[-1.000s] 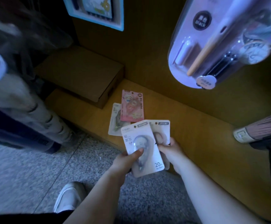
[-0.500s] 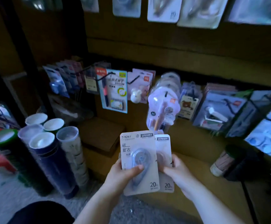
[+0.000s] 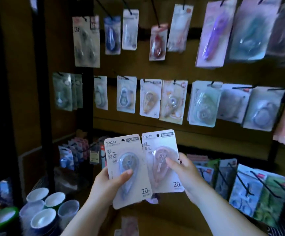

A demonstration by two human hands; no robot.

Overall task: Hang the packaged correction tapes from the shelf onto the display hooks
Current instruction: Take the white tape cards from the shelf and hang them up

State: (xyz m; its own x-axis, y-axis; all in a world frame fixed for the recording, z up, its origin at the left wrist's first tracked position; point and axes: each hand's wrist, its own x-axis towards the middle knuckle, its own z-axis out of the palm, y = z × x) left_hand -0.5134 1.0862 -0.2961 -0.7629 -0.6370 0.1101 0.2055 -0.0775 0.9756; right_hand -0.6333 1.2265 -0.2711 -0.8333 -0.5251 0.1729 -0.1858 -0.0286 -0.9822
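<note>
while both curl | left hand (image 3: 107,186) grips blue pack (image 3: 135,159) | right hand (image 3: 186,176) grips pink pack (image 3: 157,171)

One head-worn camera faces forward and slightly down toward the far wall (image 3: 155,70) of hooks (image 3: 155,14). Close below centre sit the left hand (image 3: 107,186) with blue pack (image 3: 128,160) and right hand (image 3: 187,174) with pink pack (image 3: 160,150).
</note>
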